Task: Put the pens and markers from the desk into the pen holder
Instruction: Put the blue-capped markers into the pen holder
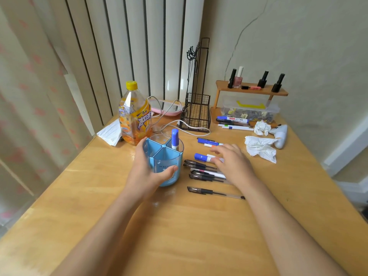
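A blue round pen holder [166, 165] with four compartments stands on the desk. My left hand [147, 169] wraps around its left side and front. One blue-capped marker [174, 138] stands upright in its far right compartment. My right hand [232, 162] hovers with fingers spread over a blue-capped marker [201, 157] lying to the right of the holder; I cannot tell whether the fingertips touch it. Below that marker lie several black pens [201, 171]. A single black pen [215, 192] lies nearer me. More markers [209, 142] lie beyond my right hand, and others [233, 122] further back.
An orange drink bottle [134, 114] stands behind the holder on the left. A black wire rack [196, 114] and white cable [189, 128] sit at the back. Crumpled tissues [260, 148] and a white object [281, 136] lie to the right, near a wooden shelf [252, 90] over a clear box.
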